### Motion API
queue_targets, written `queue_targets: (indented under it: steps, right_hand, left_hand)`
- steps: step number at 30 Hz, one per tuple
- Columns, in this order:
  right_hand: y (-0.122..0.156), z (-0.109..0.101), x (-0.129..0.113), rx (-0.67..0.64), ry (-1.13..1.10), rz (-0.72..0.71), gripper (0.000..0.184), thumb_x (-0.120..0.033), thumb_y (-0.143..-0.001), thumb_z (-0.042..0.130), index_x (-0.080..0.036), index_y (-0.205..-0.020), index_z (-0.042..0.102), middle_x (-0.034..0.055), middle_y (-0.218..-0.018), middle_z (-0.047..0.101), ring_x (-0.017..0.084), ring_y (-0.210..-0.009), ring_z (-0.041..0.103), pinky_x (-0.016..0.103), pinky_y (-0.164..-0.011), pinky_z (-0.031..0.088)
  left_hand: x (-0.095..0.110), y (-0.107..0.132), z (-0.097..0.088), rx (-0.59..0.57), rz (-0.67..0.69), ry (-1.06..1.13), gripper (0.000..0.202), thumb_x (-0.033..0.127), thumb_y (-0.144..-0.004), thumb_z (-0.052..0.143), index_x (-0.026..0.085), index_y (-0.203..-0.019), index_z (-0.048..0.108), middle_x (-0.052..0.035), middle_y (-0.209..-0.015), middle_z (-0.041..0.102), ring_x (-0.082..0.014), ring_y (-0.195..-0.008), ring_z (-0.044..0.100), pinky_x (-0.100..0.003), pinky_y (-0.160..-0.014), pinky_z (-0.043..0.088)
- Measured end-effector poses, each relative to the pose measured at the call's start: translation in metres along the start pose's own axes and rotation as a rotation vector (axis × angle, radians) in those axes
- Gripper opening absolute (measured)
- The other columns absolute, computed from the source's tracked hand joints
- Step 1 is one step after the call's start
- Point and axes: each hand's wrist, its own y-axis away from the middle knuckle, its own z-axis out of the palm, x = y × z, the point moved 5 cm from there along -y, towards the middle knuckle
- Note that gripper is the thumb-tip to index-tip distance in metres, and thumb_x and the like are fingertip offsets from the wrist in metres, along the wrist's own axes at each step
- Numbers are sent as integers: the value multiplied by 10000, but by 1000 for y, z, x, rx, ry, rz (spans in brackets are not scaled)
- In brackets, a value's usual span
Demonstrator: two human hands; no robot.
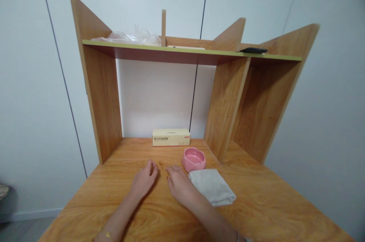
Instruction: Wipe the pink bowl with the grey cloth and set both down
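Both my hands rest on the wooden desk [119, 196], close together near its middle. My left hand [144, 180] lies with its fingers curled loosely under, holding nothing that I can see. My right hand [178, 183] lies flat, palm down, fingers stretched toward the left hand. A folded grey-white cloth [212, 187] lies just right of my right hand, touching its wrist side. A pink round bowl-like dish [194, 159] stands just beyond the cloth. A long cream box [171, 137] with printed text lies at the back of the desk.
A wooden hutch stands on the desk with upright side panels [102, 101] and a green-edged top shelf [171, 50]. On the shelf lie crumpled clear plastic [131, 37] and a dark flat object [253, 50]. White wall panels are behind.
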Motion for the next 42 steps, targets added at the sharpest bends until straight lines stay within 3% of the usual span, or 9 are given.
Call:
queue_targets:
  steps: [4, 8, 13, 21, 30, 42]
  right_hand:
    - [-4, 36, -5, -10, -41, -82, 557, 9, -681, 343, -76, -1227, 410, 136, -1217, 478, 198, -1145, 399, 325, -950, 320]
    - [-2, 48, 4, -15, -60, -69, 613, 15, -662, 337, -40, -1272, 349, 150, -1288, 407, 203, -1215, 316, 337, -1001, 274]
    - [2, 51, 16, -32, -127, -64, 547, -38, -714, 321, -46, -1259, 376, 140, -1278, 427, 191, -1214, 327, 339, -1015, 269]
    - [5, 54, 18, -30, -143, -104, 540, -48, -731, 335, -54, -1271, 357, 141, -1309, 388, 192, -1230, 301, 351, -1023, 258]
    - [6, 51, 14, -53, -113, -88, 511, -56, -753, 314, -32, -1261, 367, 151, -1297, 401, 198, -1229, 302, 350, -1029, 247]
    - [5, 53, 16, -56, -127, -92, 511, -54, -754, 314, -20, -1261, 361, 169, -1295, 396, 208, -1227, 302, 359, -1028, 245]
  left_hand:
    - [-3, -3, 3, -2, 2, -13, 201, 277, -856, 292, 192, -827, 471, -20, -729, 597, -149, -678, 557, -223, -588, 337]
    - [-4, -3, 6, 3, 7, -32, 182, 271, -836, 341, 190, -777, 493, -16, -675, 592, -152, -634, 547, -227, -558, 320]
    - [-1, 0, 4, 45, 40, -17, 199, 284, -835, 336, 191, -783, 505, -20, -697, 595, -161, -655, 548, -237, -569, 339]
    - [11, 3, -5, 148, 202, 68, 130, 184, -782, 376, 184, -798, 505, -51, -872, 581, -174, -887, 523, -284, -796, 376]
    - [6, -1, -2, 196, 245, 113, 165, 98, -731, 386, 180, -792, 516, -49, -847, 567, -188, -876, 514, -331, -810, 386]
    - [4, 0, 5, 132, 228, 104, 189, 58, -695, 393, 170, -764, 528, -50, -831, 560, -172, -848, 518, -295, -797, 391]
